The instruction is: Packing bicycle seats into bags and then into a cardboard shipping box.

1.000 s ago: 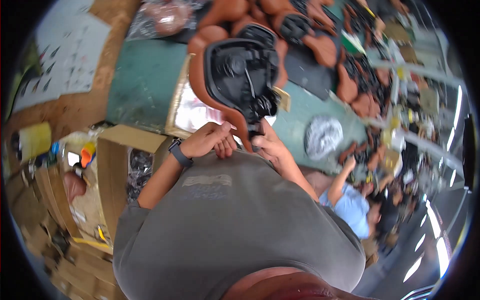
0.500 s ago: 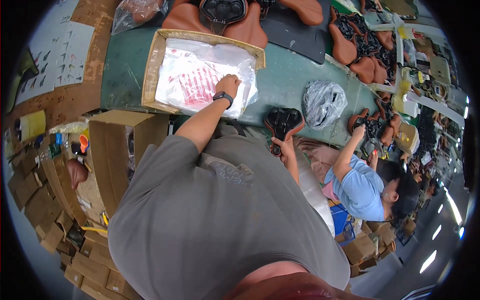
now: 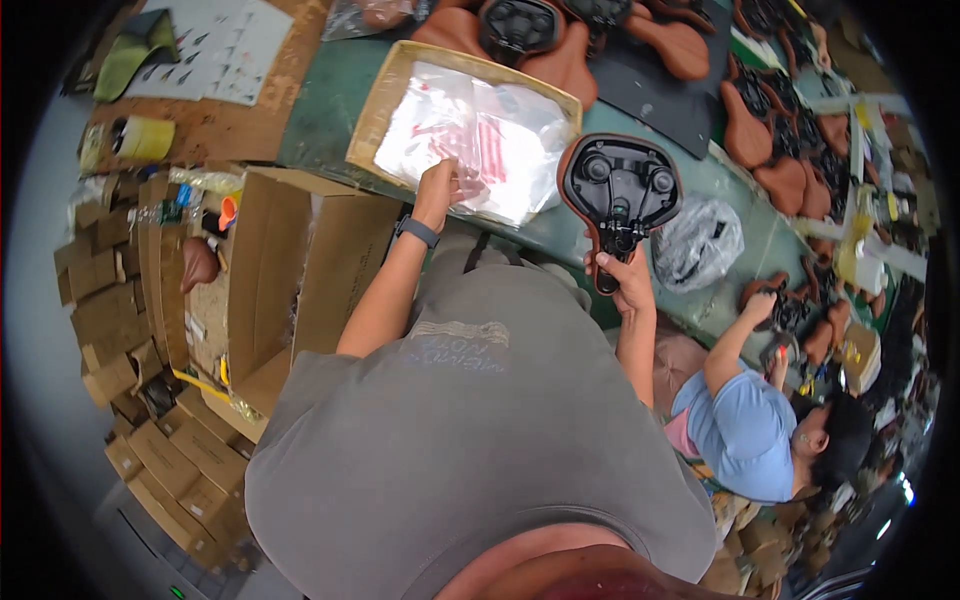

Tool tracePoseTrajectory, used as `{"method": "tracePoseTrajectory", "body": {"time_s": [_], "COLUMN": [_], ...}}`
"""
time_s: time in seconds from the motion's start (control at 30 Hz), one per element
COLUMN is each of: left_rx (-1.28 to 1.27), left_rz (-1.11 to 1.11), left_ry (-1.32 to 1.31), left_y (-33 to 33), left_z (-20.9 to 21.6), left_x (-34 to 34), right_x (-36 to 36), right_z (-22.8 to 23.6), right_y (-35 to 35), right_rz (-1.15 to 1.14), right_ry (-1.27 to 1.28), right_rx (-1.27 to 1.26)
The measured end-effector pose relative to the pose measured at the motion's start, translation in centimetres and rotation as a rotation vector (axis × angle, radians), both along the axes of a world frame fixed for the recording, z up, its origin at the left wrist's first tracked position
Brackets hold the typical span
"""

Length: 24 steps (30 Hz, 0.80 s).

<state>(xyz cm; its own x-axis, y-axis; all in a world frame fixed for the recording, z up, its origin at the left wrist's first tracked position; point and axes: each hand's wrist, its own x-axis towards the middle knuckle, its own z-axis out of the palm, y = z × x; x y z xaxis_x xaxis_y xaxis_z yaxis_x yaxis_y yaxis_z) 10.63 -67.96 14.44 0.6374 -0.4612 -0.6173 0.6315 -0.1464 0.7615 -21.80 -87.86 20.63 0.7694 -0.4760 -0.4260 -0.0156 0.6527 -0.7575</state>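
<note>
Saddle point(image 3: 648, 208) up, black underside showing, right hand point(image 3: 628, 282) wrapped round its narrow nose! Left hand point(image 3: 437, 195) dips over the cardboard box point(image 3: 372, 125), fingers bent at the clear bags point(image 3: 490, 140); whether they pinch, I cannot tell. Crumpled plastic bundle point(image 3: 697, 245) sits just behind the saddle, partly masked; brown saddles point(image 3: 572, 68) crowd the green table's point(image 3: 325, 125) far side.

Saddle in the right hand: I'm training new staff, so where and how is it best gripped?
I'd grip the saddle by its narrow nose, from the body side, as the right hand does: the nose points that way and looks slim, while the wide end flares away.
</note>
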Motion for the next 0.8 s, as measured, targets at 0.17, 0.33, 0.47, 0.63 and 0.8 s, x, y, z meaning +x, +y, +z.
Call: {"method": "tracePoseTrajectory", "body": {"time_s": [0.17,0.33,0.47,0.63,0.8], "left_rx": [0.638,0.366,0.235,-0.362,-0.409], "left_rz": [-0.429,-0.271,-0.305,-0.381,0.471], "left_ry": [-0.741,-0.923,-0.949,0.001,0.304], "left_y": [5.9,7.1,4.3,6.4,7.1], "left_z": [7.4,10.0,9.8,13.3,14.7], "left_x": [2.4,4.7,4.7,10.9,24.6], "right_x": [6.7,14.6,22.3,26.1,29.2], "right_z": [2.3,4.5,7.8,5.1,4.7], "right_y": [0.0,2.7,6.8,5.8,2.7], "right_rz": [0.108,0.350,0.462,0.203,0.246], "right_ry": [-0.090,-0.121,-0.059,-0.158,-0.366], "right_rx": [-0.090,0.059,0.323,0.697,0.244]}}
